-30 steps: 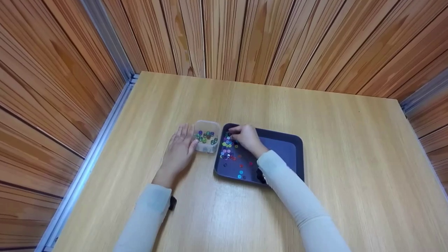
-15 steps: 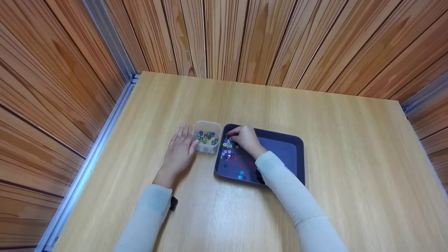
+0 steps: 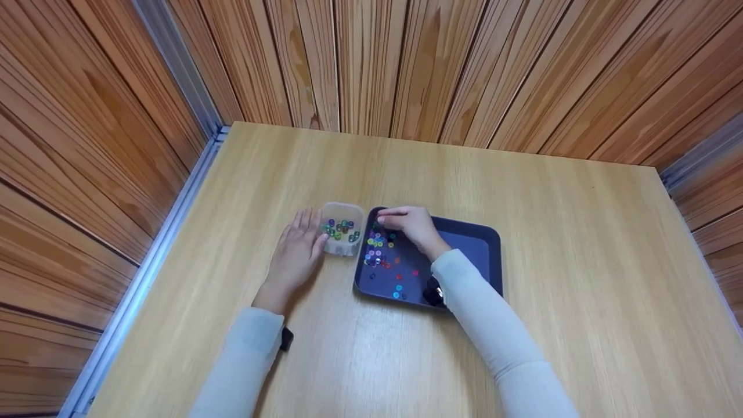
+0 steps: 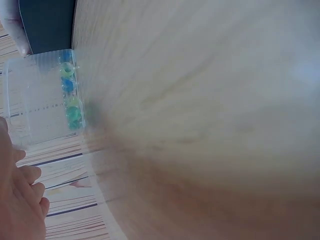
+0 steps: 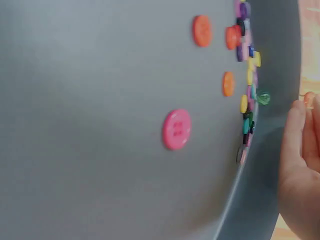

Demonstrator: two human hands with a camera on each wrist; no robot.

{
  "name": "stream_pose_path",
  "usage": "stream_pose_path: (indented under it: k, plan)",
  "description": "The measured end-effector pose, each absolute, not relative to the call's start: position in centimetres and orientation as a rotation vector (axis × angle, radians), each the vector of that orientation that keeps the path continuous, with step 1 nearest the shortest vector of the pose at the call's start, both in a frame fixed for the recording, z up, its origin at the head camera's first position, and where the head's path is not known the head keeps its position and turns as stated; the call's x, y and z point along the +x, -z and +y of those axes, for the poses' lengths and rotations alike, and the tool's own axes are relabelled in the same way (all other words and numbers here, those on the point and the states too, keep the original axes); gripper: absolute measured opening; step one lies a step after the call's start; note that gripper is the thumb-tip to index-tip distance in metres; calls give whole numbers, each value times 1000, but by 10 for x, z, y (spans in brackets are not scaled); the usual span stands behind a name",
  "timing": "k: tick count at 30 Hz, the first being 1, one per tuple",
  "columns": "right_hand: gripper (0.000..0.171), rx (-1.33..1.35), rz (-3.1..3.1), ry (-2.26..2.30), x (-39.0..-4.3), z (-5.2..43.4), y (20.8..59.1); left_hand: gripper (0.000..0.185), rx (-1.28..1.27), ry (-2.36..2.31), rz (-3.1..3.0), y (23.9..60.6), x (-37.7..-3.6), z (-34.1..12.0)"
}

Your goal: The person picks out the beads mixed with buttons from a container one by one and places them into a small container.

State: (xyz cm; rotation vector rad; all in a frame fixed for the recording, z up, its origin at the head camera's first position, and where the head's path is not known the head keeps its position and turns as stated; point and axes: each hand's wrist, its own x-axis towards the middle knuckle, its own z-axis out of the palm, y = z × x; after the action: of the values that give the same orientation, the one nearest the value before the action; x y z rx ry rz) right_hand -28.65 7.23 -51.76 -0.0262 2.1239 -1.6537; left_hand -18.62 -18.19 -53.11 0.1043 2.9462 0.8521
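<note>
My left hand [image 3: 295, 252] lies with straight fingers along the left side of a clear plastic box [image 3: 343, 250], its thumb at the wall. Several see-through beads [image 3: 339, 229] in green, purple and amber lie inside. Over the far left corner of a dark tray [image 3: 470, 261], my right hand [image 3: 415, 226] pinches a small orange see-through bead [image 5: 309, 99] above the rim. Colourful buttons [image 3: 376, 253] crowd the tray's left side below that hand. A green bead [image 5: 263, 97] sits near the tray wall in the right wrist view.
Box and tray stand side by side on a light wooden table [image 3: 557, 244]. A pink button [image 5: 177, 129] and a few orange ones lie apart from the cluster. Wood-plank walls [image 3: 371, 69] rise behind the table and at its sides.
My right hand has lifted slightly from the buttons toward the tray's far left rim. My left hand keeps its place beside the box.
</note>
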Motion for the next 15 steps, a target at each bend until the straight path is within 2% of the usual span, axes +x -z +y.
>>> stream_pose_path:
  k: [8, 15]
  plan:
    - [31, 173, 1796, 1960, -289, 77, 515, 64, 89, -854, 2941, 531, -186, -181]
    - [29, 153, 1763, 2004, -287, 75, 509, 64, 73, -873, 2935, 530, -186, -180]
